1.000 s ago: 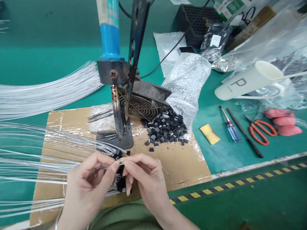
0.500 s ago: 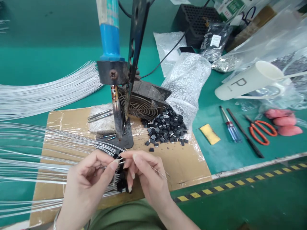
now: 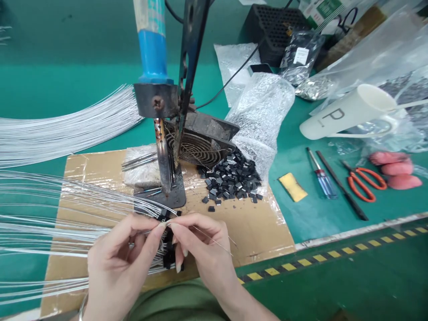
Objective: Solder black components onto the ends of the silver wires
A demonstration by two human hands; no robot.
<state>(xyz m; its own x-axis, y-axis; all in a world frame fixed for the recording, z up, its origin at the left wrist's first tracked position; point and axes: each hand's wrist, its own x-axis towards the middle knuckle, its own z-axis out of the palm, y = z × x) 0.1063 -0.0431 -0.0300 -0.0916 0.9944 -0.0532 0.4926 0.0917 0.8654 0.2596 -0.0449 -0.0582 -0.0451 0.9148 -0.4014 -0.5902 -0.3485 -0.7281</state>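
Above the cardboard, my left hand (image 3: 122, 263) pinches a thin wire between thumb and forefinger. My right hand (image 3: 209, 252) pinches too, its fingertips meeting the left ones on the wire (image 3: 224, 249). Two thin wire ends stick out to the right past my right hand. The point where the fingertips meet is mostly hidden. Beneath and behind the hands lie white wires (image 3: 76, 231) with black connectors (image 3: 169, 259) at their ends. A blue-handled soldering iron (image 3: 153, 58) hangs tip down in a black stand, just beyond my hands.
Loose black connectors (image 3: 230, 180) are heaped on the cardboard (image 3: 261, 227) beside a fan (image 3: 200, 147). More white wires (image 3: 67, 133) lie at left. To the right are a yellow sponge (image 3: 293, 187), a screwdriver (image 3: 323, 176), orange-handled pliers (image 3: 366, 183) and a white mug (image 3: 347, 113).
My right thumb lifted off the wire half a second ago and now presses down again beside the left fingertips. My left hand has shifted slightly left. The bench things stay put.
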